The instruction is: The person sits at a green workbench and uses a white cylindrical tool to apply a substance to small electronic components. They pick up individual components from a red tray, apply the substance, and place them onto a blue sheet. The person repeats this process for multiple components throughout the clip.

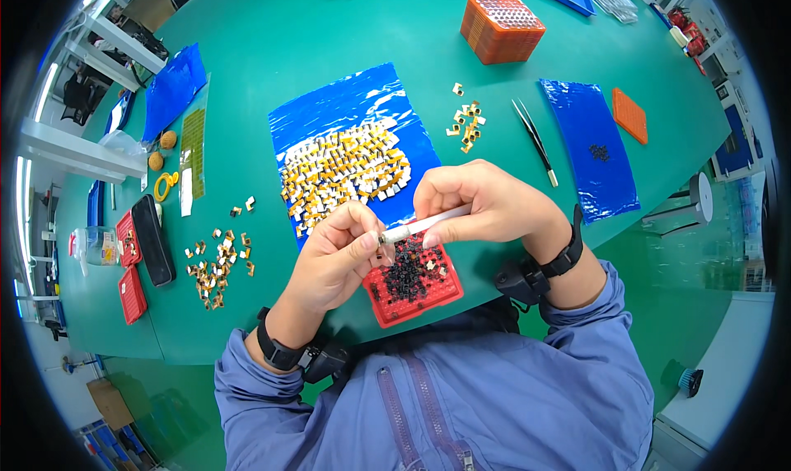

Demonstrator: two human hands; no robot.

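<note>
My right hand (486,203) grips a white pen-like tool (430,222) that slants down to the left. Its tip meets the fingers of my left hand (336,261), which are pinched on a small part (382,239) too small to name. Below both hands sits a red tray (451,296) holding many tiny black pieces (408,280) and a few pale ones. Just beyond my hands, a blue sheet (325,104) carries a dense spread of small gold-and-white parts (350,166).
More gold parts (216,269) lie loose at left, others (468,125) at right. Tweezers (535,141) rest beside a second blue sheet (581,129) bearing black pieces. Orange trays (498,38) are stacked at the back. A black case (153,240) and yellow scissors (165,186) are far left.
</note>
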